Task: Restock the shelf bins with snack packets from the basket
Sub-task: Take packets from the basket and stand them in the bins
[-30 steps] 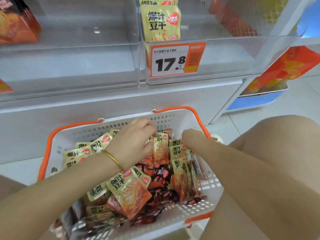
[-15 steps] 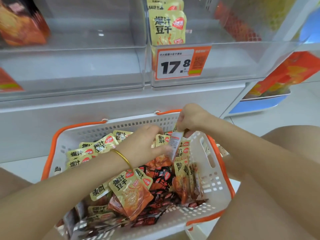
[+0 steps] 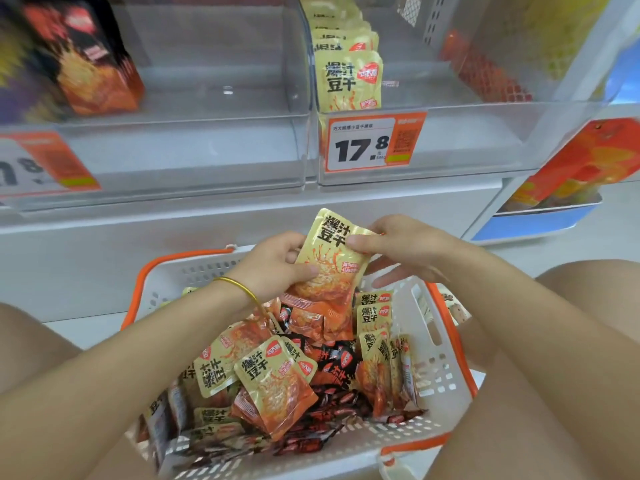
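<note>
A white basket with orange rim (image 3: pixel 446 372) sits between my knees, full of yellow-and-orange snack packets (image 3: pixel 273 386) and some black ones. Above its far edge I hold up a small stack of yellow packets (image 3: pixel 329 261). My left hand (image 3: pixel 277 265) grips the stack's lower left side, thumb on the front. My right hand (image 3: pixel 391 247) pinches its upper right edge. The clear shelf bin (image 3: pixel 450 143) behind the 17.8 price tag (image 3: pixel 372 142) holds a row of the same yellow packets (image 3: pixel 349 81) at its left side.
A second clear bin (image 3: pixel 173 147) on the left holds dark red-and-black packets (image 3: pixel 90 60) at its left end. More orange packets lie in the right bin's back corner (image 3: pixel 485 71). A blue-and-orange display (image 3: pixel 561 188) stands at the right on the floor.
Both hands rose out of the basket. The right hand lifted a packet and joined it to those in the left hand; the stack is now held up facing me above the basket's far rim.
</note>
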`<act>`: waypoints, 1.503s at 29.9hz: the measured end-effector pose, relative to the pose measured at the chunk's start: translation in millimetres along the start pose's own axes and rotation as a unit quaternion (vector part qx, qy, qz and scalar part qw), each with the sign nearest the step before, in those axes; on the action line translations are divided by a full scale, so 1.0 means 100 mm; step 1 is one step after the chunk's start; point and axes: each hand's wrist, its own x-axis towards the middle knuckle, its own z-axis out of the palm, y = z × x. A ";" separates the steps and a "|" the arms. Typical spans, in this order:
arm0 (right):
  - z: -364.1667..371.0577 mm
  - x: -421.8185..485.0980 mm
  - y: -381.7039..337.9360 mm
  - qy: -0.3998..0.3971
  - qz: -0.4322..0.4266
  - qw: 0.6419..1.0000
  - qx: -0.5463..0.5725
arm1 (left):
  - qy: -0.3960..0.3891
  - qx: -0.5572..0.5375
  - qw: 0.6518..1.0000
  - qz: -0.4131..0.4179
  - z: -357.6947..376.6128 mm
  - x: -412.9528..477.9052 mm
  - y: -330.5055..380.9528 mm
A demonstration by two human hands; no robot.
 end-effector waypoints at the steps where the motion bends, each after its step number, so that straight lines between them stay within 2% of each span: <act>1: 0.00 -0.02 -0.01 -0.031 0.003 0.998 0.061 | -0.002 -0.007 1.000 0.003 -0.01 -0.01 0.02; 2: 0.00 -0.05 -0.01 -0.050 -0.007 0.994 0.095 | -0.009 -0.020 1.000 0.001 -0.02 -0.03 0.05; 4: -0.04 -0.13 -0.08 -0.046 -0.057 0.994 0.085 | -0.035 -0.044 0.998 0.003 -0.07 -0.08 0.16; 6: -0.16 -0.26 -0.21 -0.037 -0.112 0.991 0.062 | -0.032 -0.012 0.998 0.053 -0.15 -0.11 0.34; 8: -0.37 -0.42 -0.42 -0.025 -0.163 0.982 0.089 | 0.054 0.013 0.986 0.160 -0.27 -0.12 0.59; 11: -0.74 -0.55 -0.79 0.068 -0.236 0.955 0.164 | 0.234 0.029 0.917 0.323 -0.46 -0.07 0.99; 13: -0.96 -0.51 -1.03 0.148 -0.269 0.933 0.188 | 0.287 0.122 0.879 0.360 -0.52 0.00 1.15; 16: -1.20 -0.30 -1.29 0.258 -0.293 0.910 0.138 | 0.279 0.276 0.855 0.340 -0.52 0.15 1.25; 17: -1.22 -0.24 -1.34 0.270 -0.286 0.915 0.090 | 0.271 0.318 0.846 0.331 -0.49 0.19 1.25; 19: -1.16 -0.13 -1.41 0.237 -0.249 0.939 -0.019 | 0.266 0.368 0.834 0.315 -0.44 0.25 1.23; 22: -0.98 0.07 -1.41 0.203 -0.211 0.947 -0.131 | 0.268 0.381 0.828 0.313 -0.40 0.28 1.20; 26: -0.84 0.30 -1.34 0.299 -0.182 0.890 -0.293 | 0.268 0.362 0.832 0.323 -0.38 0.28 1.19; 28: -0.80 0.37 -1.32 0.297 -0.183 0.880 -0.323 | 0.271 0.365 0.830 0.323 -0.37 0.29 1.18; 32: -0.74 0.36 -1.34 0.284 -0.207 0.879 -0.322 | 0.276 0.370 0.825 0.325 -0.38 0.31 1.15; 37: -0.73 0.26 -1.34 0.273 -0.186 0.903 -0.273 | 0.279 0.374 0.822 0.326 -0.38 0.29 1.14; 39: -0.74 0.17 -1.34 0.289 -0.185 0.902 -0.261 | 0.308 0.373 0.796 0.364 -0.37 0.22 1.10; 41: -0.76 0.04 -1.31 0.325 -0.201 0.886 -0.262 | 0.340 0.343 0.761 0.434 -0.33 0.10 1.01; 42: -0.75 -0.06 -1.27 0.354 -0.222 0.872 -0.256 | 0.336 0.320 0.757 0.460 -0.28 0.03 0.94; 45: -0.58 -0.46 -1.05 0.429 -0.331 0.820 -0.184 | 0.255 0.308 0.798 0.450 -0.19 -0.11 0.61</act>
